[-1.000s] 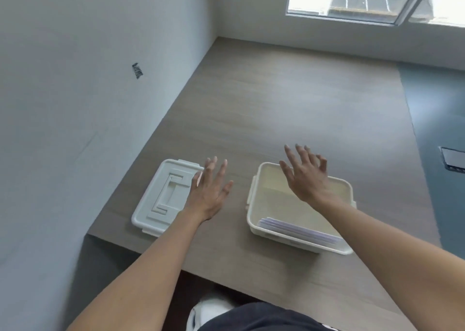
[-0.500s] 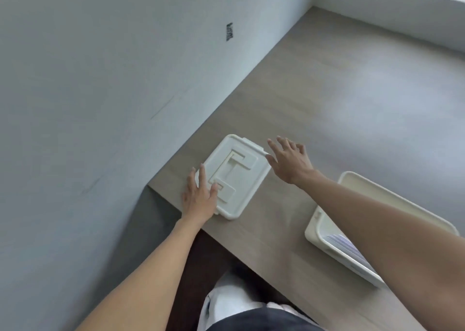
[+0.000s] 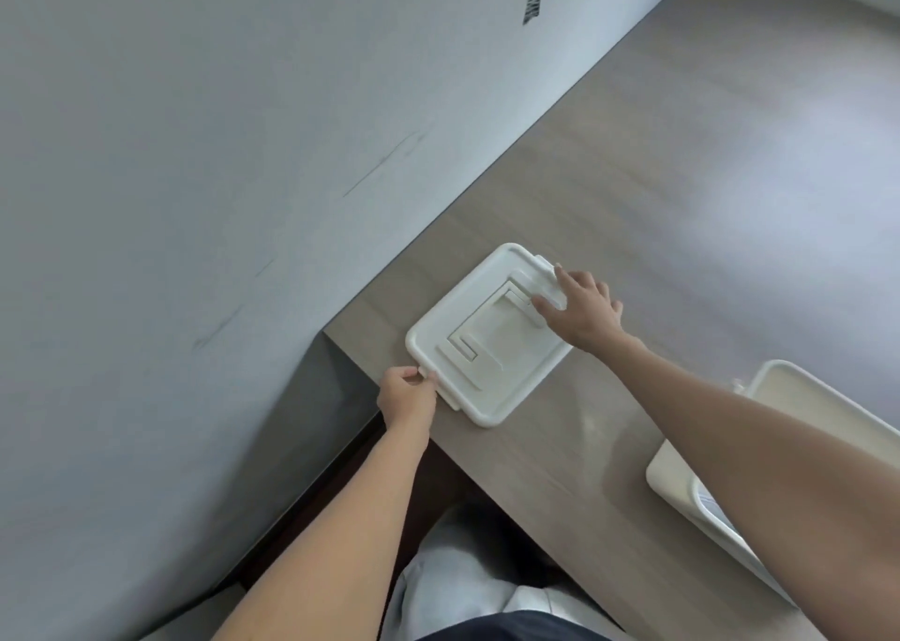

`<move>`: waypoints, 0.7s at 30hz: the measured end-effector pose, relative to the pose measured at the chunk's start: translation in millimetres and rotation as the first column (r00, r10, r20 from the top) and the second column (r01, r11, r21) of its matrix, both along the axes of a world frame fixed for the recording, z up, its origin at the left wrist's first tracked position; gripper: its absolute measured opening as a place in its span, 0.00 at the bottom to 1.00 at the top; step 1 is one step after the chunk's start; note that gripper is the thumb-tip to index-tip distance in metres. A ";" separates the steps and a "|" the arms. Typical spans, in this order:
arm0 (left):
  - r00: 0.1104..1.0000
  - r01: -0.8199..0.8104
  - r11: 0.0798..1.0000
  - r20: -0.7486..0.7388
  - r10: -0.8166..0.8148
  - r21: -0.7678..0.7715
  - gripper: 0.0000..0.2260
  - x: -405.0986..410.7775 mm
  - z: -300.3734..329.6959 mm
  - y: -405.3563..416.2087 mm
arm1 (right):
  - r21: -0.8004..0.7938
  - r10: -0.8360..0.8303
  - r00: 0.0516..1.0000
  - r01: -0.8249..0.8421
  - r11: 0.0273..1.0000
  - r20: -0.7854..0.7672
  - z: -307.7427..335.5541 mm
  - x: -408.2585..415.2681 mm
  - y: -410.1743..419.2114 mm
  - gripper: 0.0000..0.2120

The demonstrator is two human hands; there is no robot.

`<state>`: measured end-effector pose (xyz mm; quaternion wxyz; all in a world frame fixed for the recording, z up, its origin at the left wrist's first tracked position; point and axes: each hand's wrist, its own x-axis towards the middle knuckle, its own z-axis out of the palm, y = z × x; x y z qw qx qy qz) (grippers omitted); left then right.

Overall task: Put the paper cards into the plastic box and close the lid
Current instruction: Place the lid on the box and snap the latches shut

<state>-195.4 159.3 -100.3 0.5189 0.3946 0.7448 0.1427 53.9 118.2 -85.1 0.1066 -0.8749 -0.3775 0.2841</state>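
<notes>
The white plastic lid (image 3: 487, 348) lies flat on the wooden table near its left corner. My left hand (image 3: 406, 394) pinches the lid's near-left clip at the table edge. My right hand (image 3: 584, 312) rests on the lid's far-right end, fingers spread over the clip there. The open cream plastic box (image 3: 779, 387) stands at the right edge of view, mostly hidden behind my right forearm. A sliver of the paper cards (image 3: 713, 506) shows inside its near end.
A grey wall (image 3: 243, 153) runs along the table's left side, close to the lid. The wooden table (image 3: 682, 178) stretches away to the upper right. My lap and legs (image 3: 462, 592) are below the table's near edge.
The view swung left from the box to the lid. Both hands moved from hovering over the box and lid onto the lid's two ends, the left fingers closing on its near clip.
</notes>
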 end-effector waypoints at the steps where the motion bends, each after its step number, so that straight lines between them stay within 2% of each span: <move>1: 0.999 -0.053 0.998 0.012 0.053 -0.024 0.08 -1.3 -1.3 3.2 | 0.031 -0.076 0.996 0.077 0.997 -0.036 0.3 1.2 -2.1 0.31; 2: 0.995 -0.096 0.994 0.028 0.097 -0.049 0.09 -1.9 -2.5 5.8 | 0.058 -0.173 0.979 0.180 0.982 -0.109 1.2 3.7 -3.9 0.28; 4: 0.985 -0.156 0.982 0.062 0.164 -0.106 0.10 -1.2 -2.2 11.6 | 0.066 -0.350 0.884 0.387 0.920 -0.311 5.7 10.7 -5.1 0.21; 6: 0.971 -0.201 0.967 0.099 0.218 -0.155 0.10 0.9 -1.7 16.6 | 0.051 -0.412 0.788 0.486 0.872 -0.457 10.3 17.5 -7.5 0.19; 11: 0.945 -0.199 0.959 0.222 0.242 -0.202 0.12 -1.4 6.3 20.2 | 0.107 -0.382 0.785 0.488 0.866 -0.488 30.8 28.1 -19.9 0.14; 14: 0.913 -0.205 0.959 0.315 0.260 -0.198 0.10 1.5 18.9 27.5 | 0.156 -0.362 0.779 0.499 0.852 -0.512 51.7 36.9 -23.7 0.10; 18: 0.890 -0.128 0.986 0.427 0.163 -0.110 0.08 25.6 44.6 50.7 | 0.251 -0.366 0.738 0.579 0.776 -0.567 86.2 55.4 -32.4 0.08; 21: 0.854 -0.025 0.997 0.517 0.057 -0.069 0.03 52.4 64.6 60.2 | 0.284 -0.383 0.724 0.615 0.736 -0.574 113.8 73.4 -52.9 0.07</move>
